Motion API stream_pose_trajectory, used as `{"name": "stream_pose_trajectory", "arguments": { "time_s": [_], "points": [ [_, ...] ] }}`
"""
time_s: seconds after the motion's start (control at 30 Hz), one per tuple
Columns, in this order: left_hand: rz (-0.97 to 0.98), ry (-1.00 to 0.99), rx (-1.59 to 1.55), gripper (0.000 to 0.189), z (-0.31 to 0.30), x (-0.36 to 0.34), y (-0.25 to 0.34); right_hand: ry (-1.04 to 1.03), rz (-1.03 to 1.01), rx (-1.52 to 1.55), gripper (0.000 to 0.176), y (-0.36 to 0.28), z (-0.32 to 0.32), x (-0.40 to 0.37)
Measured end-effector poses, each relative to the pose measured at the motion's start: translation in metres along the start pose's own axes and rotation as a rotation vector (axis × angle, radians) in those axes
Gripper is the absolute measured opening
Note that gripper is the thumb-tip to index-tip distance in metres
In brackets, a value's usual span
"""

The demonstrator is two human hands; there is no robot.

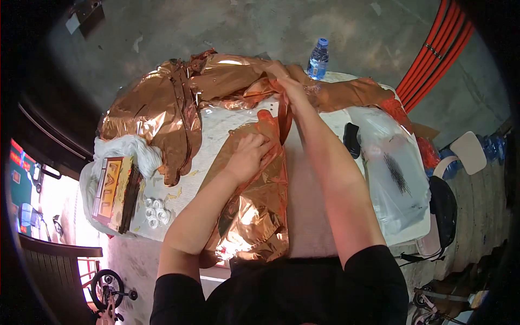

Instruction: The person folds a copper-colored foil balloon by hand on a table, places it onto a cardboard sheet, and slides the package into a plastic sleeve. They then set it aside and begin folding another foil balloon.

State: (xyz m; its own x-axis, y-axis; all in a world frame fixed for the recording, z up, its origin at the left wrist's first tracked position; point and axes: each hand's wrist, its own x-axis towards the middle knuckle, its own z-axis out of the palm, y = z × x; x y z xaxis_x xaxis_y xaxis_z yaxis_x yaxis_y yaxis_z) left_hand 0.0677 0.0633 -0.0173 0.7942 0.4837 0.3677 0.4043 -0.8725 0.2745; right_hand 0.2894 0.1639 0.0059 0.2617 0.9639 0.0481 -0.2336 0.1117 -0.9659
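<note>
A long piece of shiny copper-coloured foil (249, 208), like a flat, uninflated foil balloon, lies on the table toward my body. My left hand (252, 153) rests on its upper part, fingers bent and pressed together on a fold. Farther off, my right hand (284, 84) is closed around a narrow strip of foil (284, 116) that runs down to this piece. Its fingertips are partly hidden among the foil. Behind both hands, a heap of crumpled copper foil (157, 103) spreads across the far side of the table.
A water bottle (318, 59) stands at the back. To the right are a black object (352, 140) and a clear plastic bag (395, 179). On the left sit a printed box (110, 189), a white plastic bundle (132, 151) and several small clear rolls (157, 212). Red pipes (433, 49) rise beyond.
</note>
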Motion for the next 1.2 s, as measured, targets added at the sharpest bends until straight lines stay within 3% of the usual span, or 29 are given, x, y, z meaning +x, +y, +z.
{"name": "stream_pose_trajectory", "arguments": {
  "time_s": [0.03, 0.07, 0.17, 0.23, 0.3, 0.37, 0.43, 0.47, 0.5, 0.57, 0.7, 0.77, 0.83, 0.9, 0.97, 1.03, 1.07, 1.1, 1.17, 1.2],
  "points": [
    [0.001, -0.002, -0.001, 0.033, 0.001, 0.000, 0.000, 0.001, 0.073, 0.205, 0.036, -0.006, 0.003, -0.003],
    [0.004, 0.015, 0.006, 0.033, 0.002, 0.000, 0.000, 0.005, 0.072, 0.206, 0.036, -0.012, 0.003, -0.007],
    [0.000, 0.033, 0.005, 0.032, 0.003, 0.001, 0.000, -0.067, 0.119, -0.044, 0.051, -0.016, -0.001, -0.016],
    [-0.008, 0.033, -0.010, 0.032, 0.003, 0.002, 0.001, -0.066, 0.016, -0.070, 0.050, -0.007, -0.011, -0.019],
    [0.013, 0.046, -0.006, 0.031, 0.003, 0.001, 0.000, 0.032, -0.274, 0.028, 0.045, 0.006, -0.020, -0.033],
    [0.001, 0.035, -0.019, 0.032, 0.001, 0.001, 0.001, 0.076, -0.203, -0.127, 0.043, 0.017, -0.029, -0.058],
    [-0.006, 0.027, -0.032, 0.032, 0.004, 0.002, 0.000, 0.219, -0.557, -0.269, 0.043, 0.017, -0.025, -0.092],
    [0.009, 0.043, -0.029, 0.032, 0.006, 0.002, -0.003, 0.194, -0.441, -0.032, 0.044, 0.019, -0.017, -0.108],
    [0.024, 0.059, -0.026, 0.033, 0.007, 0.002, -0.004, 0.195, -0.438, -0.034, 0.044, 0.024, -0.017, -0.118],
    [0.017, 0.058, -0.021, 0.031, 0.007, 0.001, -0.004, -0.177, -0.505, -0.564, 0.051, 0.030, -0.019, -0.133],
    [-0.041, -0.045, 0.026, 0.025, 0.010, -0.001, -0.009, -0.280, -0.419, -0.414, 0.053, 0.042, 0.017, -0.151],
    [-0.091, -0.131, -0.070, 0.022, 0.011, 0.000, -0.013, -0.250, -0.748, -0.962, 0.056, 0.043, 0.024, -0.166],
    [-0.155, -0.218, -0.172, 0.020, 0.011, -0.003, -0.015, -0.276, -0.709, -0.986, 0.058, 0.026, 0.029, -0.175],
    [0.051, 0.102, -0.028, 0.019, 0.014, -0.007, -0.013, -0.465, -0.233, -0.427, 0.060, -0.002, 0.029, -0.177],
    [-0.018, 0.045, -0.033, 0.018, 0.006, -0.007, -0.004, -0.410, -0.220, -0.294, 0.059, 0.034, 0.002, -0.162],
    [-0.040, -0.080, 0.032, 0.017, 0.003, -0.002, -0.005, -0.371, -0.309, -0.710, 0.058, -0.002, -0.002, -0.180],
    [-0.069, -0.063, 0.005, 0.017, 0.005, -0.003, -0.006, -0.329, -0.429, -0.941, 0.062, 0.029, -0.011, -0.173],
    [-0.071, -0.065, 0.001, 0.017, 0.005, -0.004, -0.008, -0.330, -0.425, -0.941, 0.062, 0.031, -0.007, -0.181],
    [-0.045, -0.074, -0.034, 0.021, 0.004, -0.005, -0.010, -0.262, -0.495, -1.287, 0.067, 0.039, 0.010, -0.209],
    [-0.050, -0.079, -0.038, 0.021, 0.004, -0.006, -0.009, -0.281, -0.484, -1.240, 0.072, 0.038, 0.017, -0.221]
  ]
}}
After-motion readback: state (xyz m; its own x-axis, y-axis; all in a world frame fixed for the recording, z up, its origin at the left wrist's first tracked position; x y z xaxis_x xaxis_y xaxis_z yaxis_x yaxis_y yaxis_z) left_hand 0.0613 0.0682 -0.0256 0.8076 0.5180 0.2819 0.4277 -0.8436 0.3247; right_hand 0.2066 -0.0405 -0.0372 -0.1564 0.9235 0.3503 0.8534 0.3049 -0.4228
